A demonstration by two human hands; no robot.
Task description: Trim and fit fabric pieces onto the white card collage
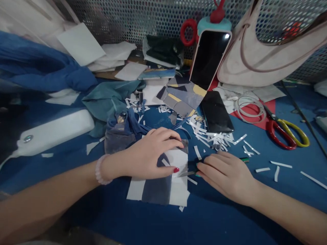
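My left hand [153, 153] lies flat with fingers spread on a sheet of white backing with dark grey-blue fabric strips [156, 190]. A thin white strip [165, 162] is under it, between the thumb and the fingers. Close on the right, my right hand [227, 175] is closed around a slim green-handled tool [245, 159]. Its pointed metal end [186, 174] reaches over the sheet's right edge near my left thumb. Most of the tool is hidden in the hand, so its exact kind does not show. Dark blue fabric [119, 137] lies bunched behind my left wrist.
Paper clippings [217, 137] are scattered around a black phone [217, 112]. Red-and-yellow-handled scissors [282, 132] lie at right. Patchwork pieces [181, 97] lie behind, below a propped phone [211, 58]. A white oblong device [56, 131] with a cord rests at left.
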